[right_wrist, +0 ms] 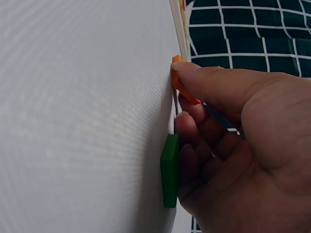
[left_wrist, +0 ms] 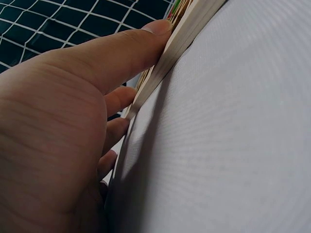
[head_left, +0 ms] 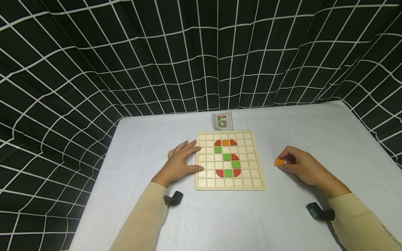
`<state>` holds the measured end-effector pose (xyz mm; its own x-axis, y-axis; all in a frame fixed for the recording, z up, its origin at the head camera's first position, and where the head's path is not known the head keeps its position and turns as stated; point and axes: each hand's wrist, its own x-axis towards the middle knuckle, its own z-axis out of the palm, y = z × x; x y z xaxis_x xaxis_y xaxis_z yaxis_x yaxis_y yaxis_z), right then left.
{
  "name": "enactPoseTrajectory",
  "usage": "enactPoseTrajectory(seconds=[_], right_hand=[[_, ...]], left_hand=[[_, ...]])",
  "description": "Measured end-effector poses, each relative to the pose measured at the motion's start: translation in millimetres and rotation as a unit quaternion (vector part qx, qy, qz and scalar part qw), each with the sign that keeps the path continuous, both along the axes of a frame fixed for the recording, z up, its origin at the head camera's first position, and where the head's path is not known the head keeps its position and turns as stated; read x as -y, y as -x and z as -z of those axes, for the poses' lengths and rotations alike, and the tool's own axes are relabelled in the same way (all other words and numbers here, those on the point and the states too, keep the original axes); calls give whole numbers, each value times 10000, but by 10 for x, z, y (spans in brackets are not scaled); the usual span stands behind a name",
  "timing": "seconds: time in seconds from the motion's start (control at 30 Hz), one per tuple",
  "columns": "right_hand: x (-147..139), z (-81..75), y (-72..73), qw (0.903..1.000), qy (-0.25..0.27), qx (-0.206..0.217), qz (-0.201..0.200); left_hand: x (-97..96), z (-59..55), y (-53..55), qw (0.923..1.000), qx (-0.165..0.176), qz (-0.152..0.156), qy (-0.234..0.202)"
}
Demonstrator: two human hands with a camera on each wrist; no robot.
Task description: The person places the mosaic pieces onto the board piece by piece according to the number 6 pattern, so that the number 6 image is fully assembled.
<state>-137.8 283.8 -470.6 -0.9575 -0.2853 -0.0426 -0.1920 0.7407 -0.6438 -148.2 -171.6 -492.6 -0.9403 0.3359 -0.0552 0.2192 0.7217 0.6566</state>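
A square wooden grid board (head_left: pixel 230 188) lies on the table, bearing red rounded tiles, several green square tiles and one orange tile (head_left: pixel 225 142) in a curved pattern. At the board's left edge my left hand (head_left: pixel 180 162) rests with fingers spread, thumb (left_wrist: pixel 131 53) and fingertips touching the rim. To the right of the board, my right hand (head_left: pixel 299 164) pinches an orange square tile (head_left: pixel 278 162) between thumb and fingers, low over the table. In the right wrist view, a green tile (right_wrist: pixel 169 172) sits beside the curled lower fingers; the hand hides it from the head view.
A small printed card (head_left: pixel 222 121) with a coloured grid pattern lies just behind the board. White cloth covers the table (head_left: pixel 150 136). Black curtain with white grid lines (head_left: pixel 216 55) surrounds the back and sides. Dark wrist devices (head_left: pixel 173 198) sit by both sleeves.
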Motion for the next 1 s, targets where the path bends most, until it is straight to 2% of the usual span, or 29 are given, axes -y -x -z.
enactPoseTrajectory(seconds=[1.0], right_hand=[[131,-100,-13,9997,163,-164,73]], left_hand=[[4,-6,-1,10000,-50,25,3]])
